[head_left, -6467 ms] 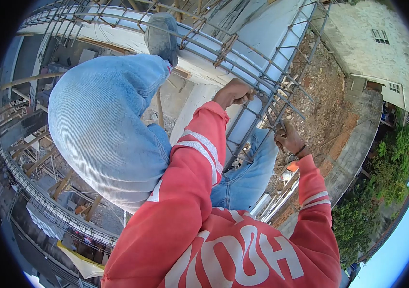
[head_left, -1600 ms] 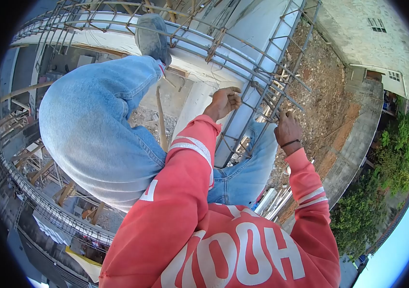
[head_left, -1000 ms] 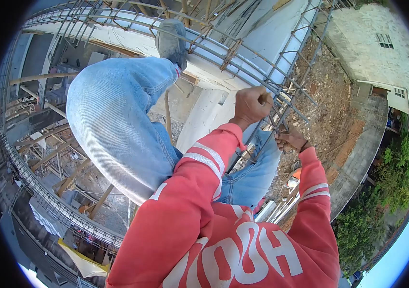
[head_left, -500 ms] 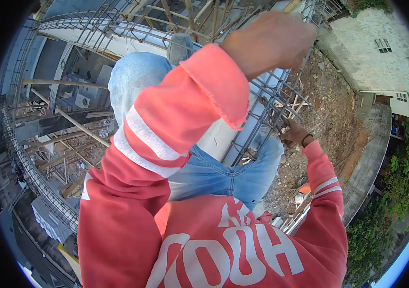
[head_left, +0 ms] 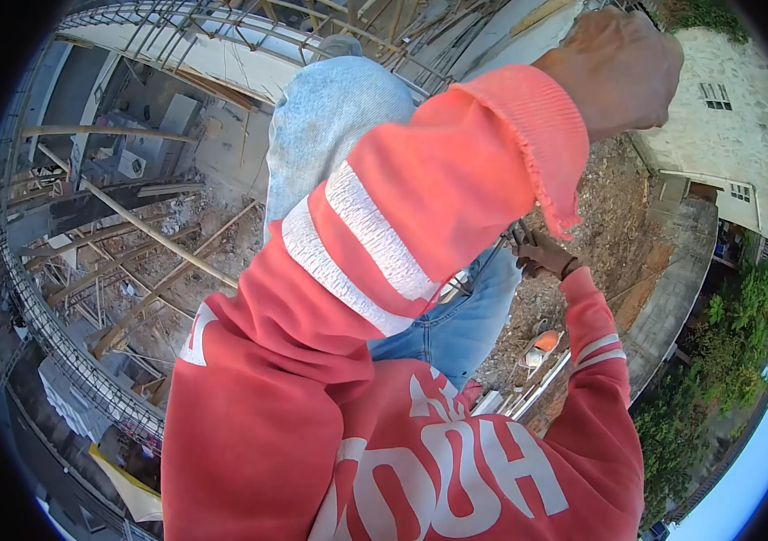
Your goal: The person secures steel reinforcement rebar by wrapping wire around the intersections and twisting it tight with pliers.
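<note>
My left hand is raised at the upper right, closed in a fist near the camera; whether anything is inside it is hidden. Its red sleeve crosses the view and covers most of the steel bars below. Lower down, my right hand, with a dark band at the wrist, has its fingers curled round dark rebar beside my knee. My legs in blue jeans straddle the beam, which is mostly hidden by the sleeve.
A drop to rubble ground lies on the right, before a pale wall. On the left, wooden poles cross a lower level, and a curved rebar cage runs along the edge. An orange and white object sits below.
My left hand and forearm have swung to the right and now cover more of the rebar. The right hand has stayed nearly in place. The view has shifted slightly.
</note>
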